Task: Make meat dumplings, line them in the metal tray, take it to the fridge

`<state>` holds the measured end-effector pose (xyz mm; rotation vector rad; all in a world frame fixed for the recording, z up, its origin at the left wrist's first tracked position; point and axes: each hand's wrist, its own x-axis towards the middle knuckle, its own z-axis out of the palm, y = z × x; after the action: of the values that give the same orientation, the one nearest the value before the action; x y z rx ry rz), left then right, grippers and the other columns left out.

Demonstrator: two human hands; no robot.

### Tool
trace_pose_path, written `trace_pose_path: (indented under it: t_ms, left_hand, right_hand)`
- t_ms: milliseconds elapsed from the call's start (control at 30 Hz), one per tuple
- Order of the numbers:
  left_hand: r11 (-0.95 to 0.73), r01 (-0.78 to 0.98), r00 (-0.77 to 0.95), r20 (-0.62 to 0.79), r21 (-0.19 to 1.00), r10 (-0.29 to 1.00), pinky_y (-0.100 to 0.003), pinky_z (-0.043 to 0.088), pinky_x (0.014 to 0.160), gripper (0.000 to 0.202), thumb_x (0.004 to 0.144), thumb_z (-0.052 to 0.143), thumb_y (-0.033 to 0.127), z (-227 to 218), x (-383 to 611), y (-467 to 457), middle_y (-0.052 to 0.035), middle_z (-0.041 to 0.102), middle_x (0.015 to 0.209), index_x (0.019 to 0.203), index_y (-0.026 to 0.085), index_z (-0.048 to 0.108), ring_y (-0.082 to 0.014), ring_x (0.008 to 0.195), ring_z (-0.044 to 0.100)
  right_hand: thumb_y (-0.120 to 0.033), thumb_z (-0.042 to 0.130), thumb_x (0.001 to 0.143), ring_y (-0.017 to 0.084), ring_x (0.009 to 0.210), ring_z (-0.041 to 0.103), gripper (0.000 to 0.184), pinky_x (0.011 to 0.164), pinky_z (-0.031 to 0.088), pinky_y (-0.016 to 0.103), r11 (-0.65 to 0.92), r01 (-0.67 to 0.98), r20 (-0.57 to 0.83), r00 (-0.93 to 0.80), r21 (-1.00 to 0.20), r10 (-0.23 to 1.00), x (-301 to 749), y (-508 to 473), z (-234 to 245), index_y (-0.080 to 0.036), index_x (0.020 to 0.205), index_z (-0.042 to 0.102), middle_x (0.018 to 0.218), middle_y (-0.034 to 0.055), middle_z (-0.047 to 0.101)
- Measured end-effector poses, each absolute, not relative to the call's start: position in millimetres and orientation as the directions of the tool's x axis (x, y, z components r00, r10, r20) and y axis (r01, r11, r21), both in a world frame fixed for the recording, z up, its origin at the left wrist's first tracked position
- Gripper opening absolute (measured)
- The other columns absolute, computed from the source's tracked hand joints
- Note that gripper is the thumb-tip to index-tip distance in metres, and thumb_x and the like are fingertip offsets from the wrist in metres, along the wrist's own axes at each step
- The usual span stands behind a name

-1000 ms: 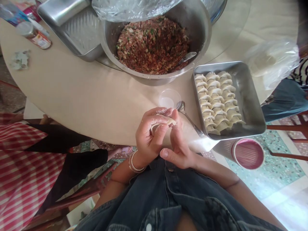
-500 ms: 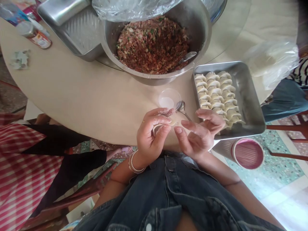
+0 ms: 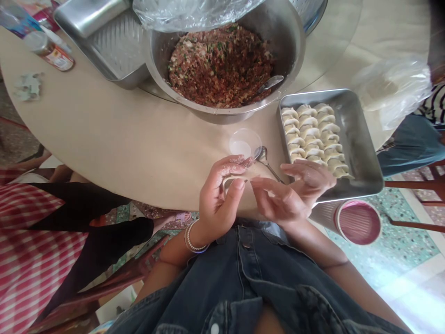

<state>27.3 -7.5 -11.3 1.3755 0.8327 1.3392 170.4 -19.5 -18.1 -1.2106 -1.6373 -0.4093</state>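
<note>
Above the table's near edge, my left hand [image 3: 220,197] curls round a pale dumpling [image 3: 228,182], its thumb on the near side and floury fingers on the far side. Most of the dumpling is hidden by the hand. My right hand [image 3: 294,192], slightly blurred, has its thumb and index finger closed together at the dumpling's right end; the other fingers are lifted. Just beyond the hands are a small clear plastic bowl [image 3: 245,141] and a metal spoon [image 3: 267,162]. To the right, a metal tray [image 3: 361,157] holds rows of folded dumplings [image 3: 313,132].
A large steel bowl [image 3: 222,111] of minced filling [image 3: 222,65] stands ahead, with a spoon handle and plastic sheet. Metal trays [image 3: 118,51] and a jar [image 3: 59,58] are left. A plastic bag [image 3: 392,88] lies right; a bin [image 3: 359,222] stands below. People sit on both sides.
My right thumb and index finger have moved left and closed together at the dumpling's end; before, they were apart. The left hand has barely moved.
</note>
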Motion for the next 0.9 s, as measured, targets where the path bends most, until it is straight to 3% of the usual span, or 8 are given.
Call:
trace_pose_path:
  t_ms: [267,467,667,900]
  left_hand:
    - [-0.378,-0.090,0.099,0.386,0.921,0.917,-0.041,0.051,0.101,0.019,0.093,0.054,0.019,-16.6,26.3,-5.8,-0.0092,0.062,0.121,0.110,0.021,0.061,-0.0218,0.115,0.063]
    - [-0.389,-0.079,0.109,0.396,0.918,0.912,-0.039,0.052,0.101,0.018,0.093,0.054,0.019,-16.1,26.2,-6.3,-0.0095,0.063,0.120,0.109,0.020,0.060,-0.0210,0.115,0.062]
    - [-0.390,-0.094,0.123,0.399,0.916,0.909,-0.037,0.054,0.098,0.020,0.092,0.053,0.015,-15.9,25.4,-7.6,-0.0090,0.062,0.119,0.110,0.020,0.061,-0.0203,0.114,0.063]
    - [-0.376,-0.098,0.136,0.387,0.921,0.912,-0.035,0.055,0.096,0.018,0.093,0.053,0.016,-14.7,25.4,-7.7,-0.0095,0.063,0.118,0.108,0.020,0.061,-0.0189,0.113,0.063]
  right_hand:
    - [-0.021,0.069,0.077,0.025,0.099,0.054,0.018,0.089,0.035,0.044,0.343,0.821,0.710,0.105,-0.457,0.697,159.2,-26.8,-10.1,-0.029,0.092,0.063,0.102,0.0036,0.054]
    - [-0.024,0.068,0.077,0.026,0.101,0.055,0.024,0.089,0.037,0.046,0.348,0.828,0.711,0.084,-0.440,0.698,159.9,-27.0,-9.4,-0.030,0.100,0.064,0.106,0.0047,0.054]
    - [-0.027,0.066,0.077,0.028,0.107,0.051,0.017,0.092,0.035,0.049,0.302,0.853,0.698,0.098,-0.426,0.709,164.0,-23.8,-5.9,-0.031,0.093,0.065,0.110,0.0039,0.054]
    - [-0.022,0.068,0.072,0.027,0.104,0.054,0.016,0.092,0.034,0.049,0.366,0.821,0.669,0.025,-0.437,0.743,168.3,-20.5,0.5,-0.027,0.087,0.063,0.108,0.0041,0.054]
